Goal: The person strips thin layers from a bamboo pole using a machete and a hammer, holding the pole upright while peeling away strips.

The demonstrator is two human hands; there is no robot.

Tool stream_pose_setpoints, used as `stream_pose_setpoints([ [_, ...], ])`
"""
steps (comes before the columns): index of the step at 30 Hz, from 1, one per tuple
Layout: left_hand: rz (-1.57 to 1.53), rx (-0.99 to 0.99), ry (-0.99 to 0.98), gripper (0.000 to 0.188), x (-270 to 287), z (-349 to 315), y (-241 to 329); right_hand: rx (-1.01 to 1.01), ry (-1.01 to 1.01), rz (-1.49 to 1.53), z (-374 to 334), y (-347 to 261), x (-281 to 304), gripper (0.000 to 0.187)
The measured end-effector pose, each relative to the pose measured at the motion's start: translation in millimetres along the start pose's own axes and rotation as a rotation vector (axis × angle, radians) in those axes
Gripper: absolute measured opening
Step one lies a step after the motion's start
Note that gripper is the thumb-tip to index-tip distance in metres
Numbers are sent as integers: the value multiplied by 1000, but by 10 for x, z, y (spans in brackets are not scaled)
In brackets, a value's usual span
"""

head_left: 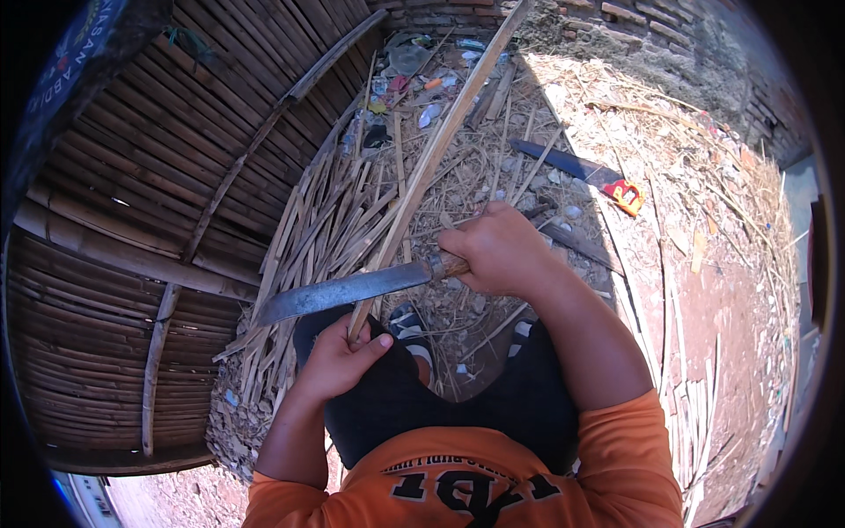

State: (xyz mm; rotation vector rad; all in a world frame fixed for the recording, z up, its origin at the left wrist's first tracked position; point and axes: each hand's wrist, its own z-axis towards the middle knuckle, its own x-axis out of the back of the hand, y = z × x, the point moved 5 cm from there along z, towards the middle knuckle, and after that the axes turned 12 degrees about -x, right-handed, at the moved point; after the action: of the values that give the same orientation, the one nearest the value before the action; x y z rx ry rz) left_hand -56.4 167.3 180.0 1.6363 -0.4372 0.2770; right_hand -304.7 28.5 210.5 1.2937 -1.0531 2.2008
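My right hand [503, 248] is closed round the wooden handle of a machete [352, 289], whose broad grey blade reaches to the left. The blade lies across a long bamboo strip [440, 141], close to its near end. My left hand [341, 356] grips that near end just below the blade, over my left knee. From there the strip slants up and away toward the brick wall. Whether the edge bites into the strip, I cannot tell.
A slatted bamboo wall [176, 158] stands close on my left, with a heap of split bamboo strips [308, 224] along its foot. On the littered ground ahead lies a handsaw [581, 169] with a red and orange handle. A brick wall [651, 31] closes the far side.
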Motion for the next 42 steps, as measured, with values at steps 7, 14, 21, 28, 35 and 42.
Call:
stream_pose_setpoints([
  [7,-67,81,-43,38,7,-47,45,-469,35,69,65,743,242,26],
  [14,-213,129,-96,37,-63,-75,-50,-66,-19,-19,45,135,-12,24],
  [21,-153,145,-126,38,78,-199,-130,-438,121,128,32,756,257,22],
  [28,-238,138,-65,52,77,-254,-247,-16,37,-69,21,21,32,20],
  [35,-125,158,-63,53,215,-398,-291,-494,135,111,21,825,239,22],
  [42,-526,343,-174,59,174,-465,-470,-5,137,-37,53,148,-43,17],
])
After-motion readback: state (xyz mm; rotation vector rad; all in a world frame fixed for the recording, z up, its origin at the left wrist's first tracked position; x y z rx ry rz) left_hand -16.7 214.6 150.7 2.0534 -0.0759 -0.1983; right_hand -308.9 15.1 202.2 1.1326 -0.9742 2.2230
